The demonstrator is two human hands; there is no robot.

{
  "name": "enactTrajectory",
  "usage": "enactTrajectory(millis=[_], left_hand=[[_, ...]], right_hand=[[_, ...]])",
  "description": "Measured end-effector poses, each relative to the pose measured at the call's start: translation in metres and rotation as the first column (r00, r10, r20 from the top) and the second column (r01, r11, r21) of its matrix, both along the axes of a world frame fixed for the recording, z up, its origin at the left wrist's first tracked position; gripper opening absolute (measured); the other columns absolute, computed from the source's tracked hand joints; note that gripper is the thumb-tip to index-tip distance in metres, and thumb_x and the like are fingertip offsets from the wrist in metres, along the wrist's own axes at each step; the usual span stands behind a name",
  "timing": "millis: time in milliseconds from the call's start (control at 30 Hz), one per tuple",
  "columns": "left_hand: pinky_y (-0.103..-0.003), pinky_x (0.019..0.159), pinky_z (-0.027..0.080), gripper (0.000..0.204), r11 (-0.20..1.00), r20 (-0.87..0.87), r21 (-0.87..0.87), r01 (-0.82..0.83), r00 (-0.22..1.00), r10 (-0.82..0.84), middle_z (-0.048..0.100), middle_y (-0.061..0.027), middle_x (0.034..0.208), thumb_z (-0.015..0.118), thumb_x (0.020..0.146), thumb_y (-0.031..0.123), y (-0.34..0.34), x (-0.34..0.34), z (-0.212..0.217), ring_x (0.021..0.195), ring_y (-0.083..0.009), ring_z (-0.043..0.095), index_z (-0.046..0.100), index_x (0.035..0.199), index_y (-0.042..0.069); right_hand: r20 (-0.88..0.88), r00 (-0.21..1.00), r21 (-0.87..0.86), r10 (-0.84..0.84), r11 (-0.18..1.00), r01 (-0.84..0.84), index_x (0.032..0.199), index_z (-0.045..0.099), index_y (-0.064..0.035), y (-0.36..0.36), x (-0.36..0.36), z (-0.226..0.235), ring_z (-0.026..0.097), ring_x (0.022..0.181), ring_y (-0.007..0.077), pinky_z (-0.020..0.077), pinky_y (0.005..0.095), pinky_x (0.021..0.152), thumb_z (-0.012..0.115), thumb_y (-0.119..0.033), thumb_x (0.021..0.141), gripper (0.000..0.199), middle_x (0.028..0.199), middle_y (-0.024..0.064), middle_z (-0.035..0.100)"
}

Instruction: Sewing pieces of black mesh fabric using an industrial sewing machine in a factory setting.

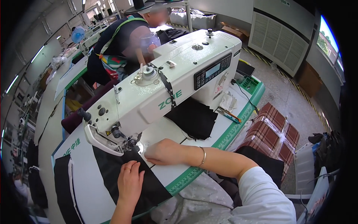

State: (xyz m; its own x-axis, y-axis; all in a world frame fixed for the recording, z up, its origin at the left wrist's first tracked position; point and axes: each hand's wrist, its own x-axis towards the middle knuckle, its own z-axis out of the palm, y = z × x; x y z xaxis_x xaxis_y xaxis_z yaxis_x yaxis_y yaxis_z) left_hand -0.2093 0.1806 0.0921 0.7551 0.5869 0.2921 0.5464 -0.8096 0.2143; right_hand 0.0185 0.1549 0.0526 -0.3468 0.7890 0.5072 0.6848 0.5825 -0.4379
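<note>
A white sewing machine (149,108) with a control panel (212,71) stands on the table before me. Under its needle end lies a black piece of fabric (153,188), reaching toward the table's front edge. My left hand (130,181) rests flat on this fabric with fingers stretched, just in front of the needle area. Beside the needle, to its right, my right hand (163,152) is closed, its fingers curled down close to the needle plate (139,148). What those fingertips hold, if anything, is hidden.
More black fabric pieces (195,119) lie under the machine arm. A black strip with a white edge (65,186) lies at left. Slim tools (229,115) lie near a green tray (250,87). A plaid bundle (270,138) sits at right. Another person (123,44) bends over beyond the machine.
</note>
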Motion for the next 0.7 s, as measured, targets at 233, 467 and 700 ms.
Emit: enactTrajectory(millis=[233, 467, 700], left_hand=[[-0.045, 0.082, 0.052, 0.019, 0.998, -0.003, 0.069, -0.003, 1.000, 0.003, 0.063, -0.0128, 0.096, 0.074, 0.081, 0.001, 0.000, 0.009, -0.004, 0.093, -0.0352, 0.061, 0.063, 0.096, 0.002], [-0.042, 0.079, 0.054, 0.009, 0.974, -0.056, 0.226, 0.012, 0.998, 0.000, 0.059, -0.0125, 0.091, 0.068, 0.088, 0.006, 0.009, 0.014, -0.018, 0.090, -0.0340, 0.062, 0.059, 0.090, 0.004], [-0.039, 0.074, 0.053, 0.017, 0.962, 0.091, 0.270, -0.043, 0.996, 0.019, 0.061, -0.0093, 0.087, 0.071, 0.081, -0.003, 0.017, 0.015, -0.017, 0.083, -0.0317, 0.062, 0.059, 0.090, 0.004]], right_hand=[[-0.033, 0.999, 0.022, -0.007, 1.000, 0.008, 0.082, 0.059, -0.0078, -0.007, -0.005, 0.001, 0.064, 0.070, 0.0341, 0.0513, 0.0459, 0.061, 0.063, -0.021, 0.090, 0.016, 0.077, 0.0114, 0.061], [0.004, 1.000, 0.028, -0.026, 0.999, 0.026, 0.085, 0.060, -0.0078, -0.001, 0.000, -0.009, 0.066, 0.073, 0.0319, 0.0536, 0.0443, 0.061, 0.066, -0.019, 0.087, 0.013, 0.079, 0.0097, 0.062], [0.065, 0.991, 0.022, -0.114, 0.993, 0.113, 0.085, 0.068, -0.0086, 0.006, 0.007, 0.008, 0.067, 0.076, 0.0333, 0.0527, 0.0448, 0.064, 0.066, -0.019, 0.089, 0.012, 0.080, 0.0082, 0.068]])
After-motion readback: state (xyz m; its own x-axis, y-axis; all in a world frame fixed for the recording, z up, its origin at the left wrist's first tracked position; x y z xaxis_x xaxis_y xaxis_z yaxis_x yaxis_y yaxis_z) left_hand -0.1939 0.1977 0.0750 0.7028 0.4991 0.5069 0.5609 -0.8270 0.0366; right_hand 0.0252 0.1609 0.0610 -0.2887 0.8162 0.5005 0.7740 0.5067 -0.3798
